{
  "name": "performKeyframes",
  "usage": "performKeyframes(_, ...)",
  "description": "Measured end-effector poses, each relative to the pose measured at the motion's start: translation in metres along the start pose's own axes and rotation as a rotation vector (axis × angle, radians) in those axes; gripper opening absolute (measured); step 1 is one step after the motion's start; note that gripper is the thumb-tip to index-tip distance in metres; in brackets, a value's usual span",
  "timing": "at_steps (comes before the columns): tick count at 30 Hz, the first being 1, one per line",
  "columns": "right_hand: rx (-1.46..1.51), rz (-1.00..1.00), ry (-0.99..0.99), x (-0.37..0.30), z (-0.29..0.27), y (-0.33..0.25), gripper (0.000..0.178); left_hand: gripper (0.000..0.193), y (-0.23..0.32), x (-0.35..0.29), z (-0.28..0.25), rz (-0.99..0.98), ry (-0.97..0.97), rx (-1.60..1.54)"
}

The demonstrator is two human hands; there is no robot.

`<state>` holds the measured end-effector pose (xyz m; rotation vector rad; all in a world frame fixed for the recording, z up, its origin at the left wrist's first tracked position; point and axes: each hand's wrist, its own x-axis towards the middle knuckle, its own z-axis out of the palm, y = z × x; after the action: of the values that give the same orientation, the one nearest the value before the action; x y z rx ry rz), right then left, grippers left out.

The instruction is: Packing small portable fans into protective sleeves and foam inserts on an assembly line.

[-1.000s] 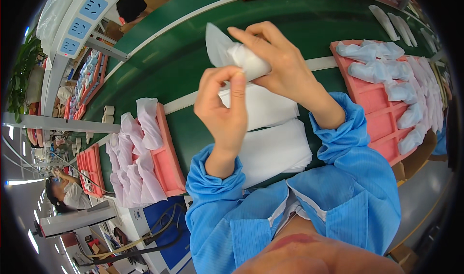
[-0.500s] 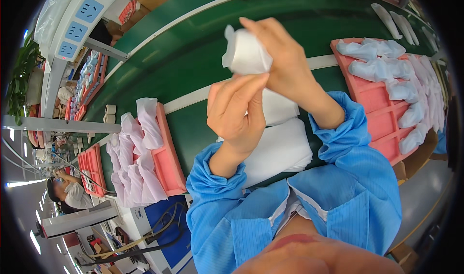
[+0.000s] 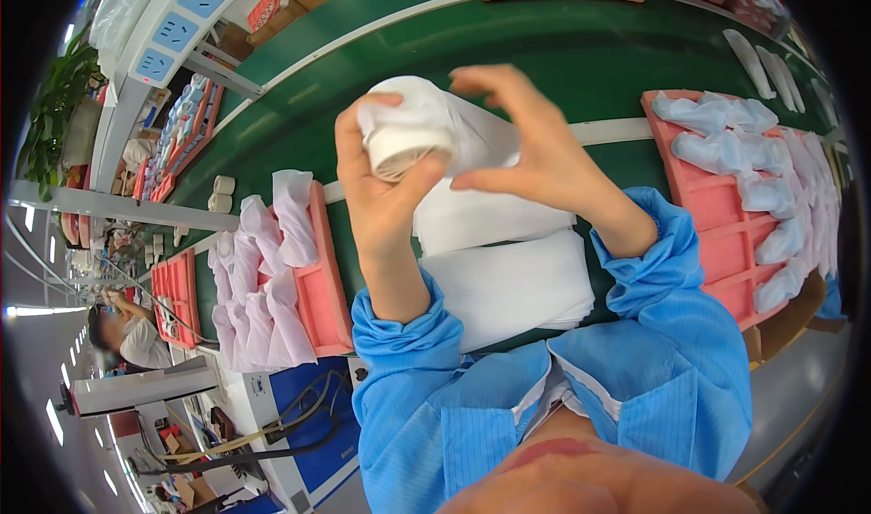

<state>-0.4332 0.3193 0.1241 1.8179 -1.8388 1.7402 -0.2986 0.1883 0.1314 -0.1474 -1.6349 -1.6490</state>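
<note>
White cylindrical part (image 3: 408, 140) — ribbed end (image 3: 396, 166) showing, white sheet (image 3: 487, 136) behind.

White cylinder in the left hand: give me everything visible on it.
The white cylinder looks like smooth, matte plastic. Its round, rimmed end tips down toward the person, showing what look like fine ribs inside; blur hides details. A thin white sheet covers its far part and spreads toward the right hand, which is open beside it. The left hand grips it, fingers on its left side, thumb near the ribbed end. It is held up above the green work surface.
</note>
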Motion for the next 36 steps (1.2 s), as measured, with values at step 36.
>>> performKeyframes(36, -1.2, 0.81, -0.138, 0.001, -0.058, 0.181, 0.049, 0.014, -0.011, 0.006, 0.001, 0.122, 0.1, 0.649)
